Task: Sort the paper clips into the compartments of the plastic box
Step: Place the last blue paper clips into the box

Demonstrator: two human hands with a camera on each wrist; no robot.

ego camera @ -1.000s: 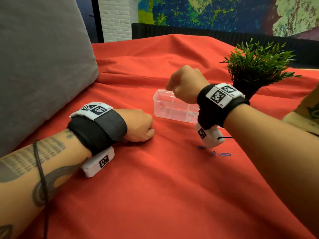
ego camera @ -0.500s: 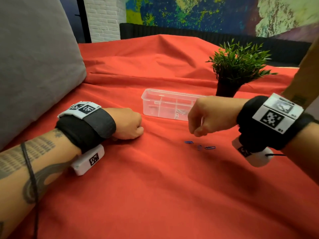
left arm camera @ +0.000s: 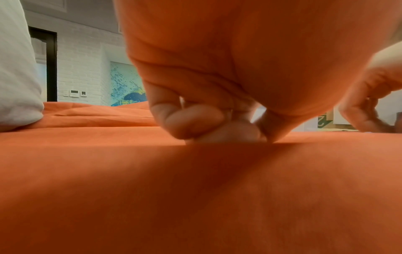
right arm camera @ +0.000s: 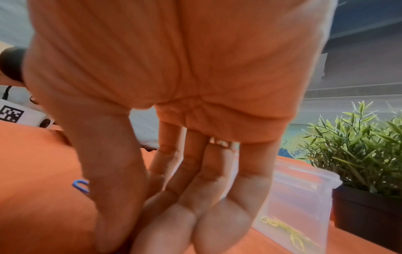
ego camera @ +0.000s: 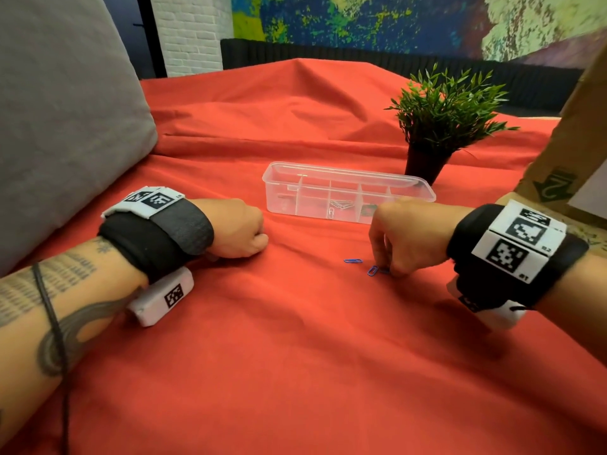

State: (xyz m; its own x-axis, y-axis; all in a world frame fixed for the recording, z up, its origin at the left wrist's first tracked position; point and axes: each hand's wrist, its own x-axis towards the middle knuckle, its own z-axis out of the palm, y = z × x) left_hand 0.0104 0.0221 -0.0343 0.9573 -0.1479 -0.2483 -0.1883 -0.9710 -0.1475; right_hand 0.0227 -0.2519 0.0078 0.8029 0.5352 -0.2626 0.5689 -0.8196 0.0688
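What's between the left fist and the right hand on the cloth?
Head view: mostly bare red cloth, plus two blue paper clips close to the right hand. Near the left hand nothing lies.

Clear plastic box [ego camera: 348, 188] (lidless, clips inside); 2 blue paper clips [ego camera: 353, 260] on cloth nearby.

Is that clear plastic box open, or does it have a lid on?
Open. The plastic box shows no lid; its dividers and paper clips inside are visible from above.
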